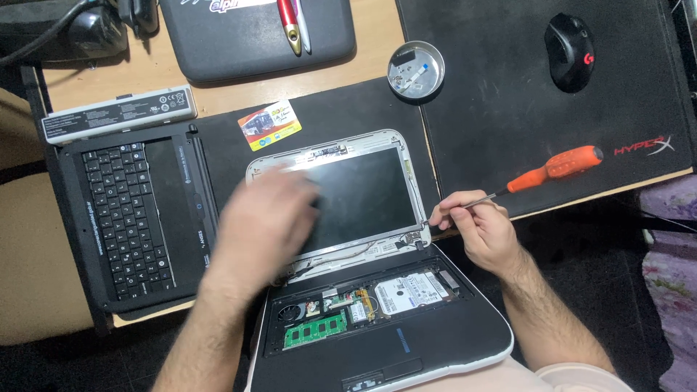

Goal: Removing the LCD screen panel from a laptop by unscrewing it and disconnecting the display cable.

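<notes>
A small opened laptop [377, 341] lies in front of me with its keyboard cover off, showing a green memory stick, a fan and a silver hard drive. Its screen panel [363, 192] lies tilted back in a white frame with the bezel removed. My left hand [265, 221], blurred by motion, hovers over the left part of the screen, fingers spread, holding nothing. My right hand [479, 229] pinches the thin metal shaft of an orange-handled screwdriver [555, 167] at the screen's lower right corner, near the hinge.
A removed black keyboard panel [134, 218] lies at left with a grey battery pack [120, 112] above it. A round metal dish [416, 70] holds small parts. A colourful card [269, 125], a black mouse [570, 42], a dark pad [552, 109] and a case with a pen [290, 22] surround the work.
</notes>
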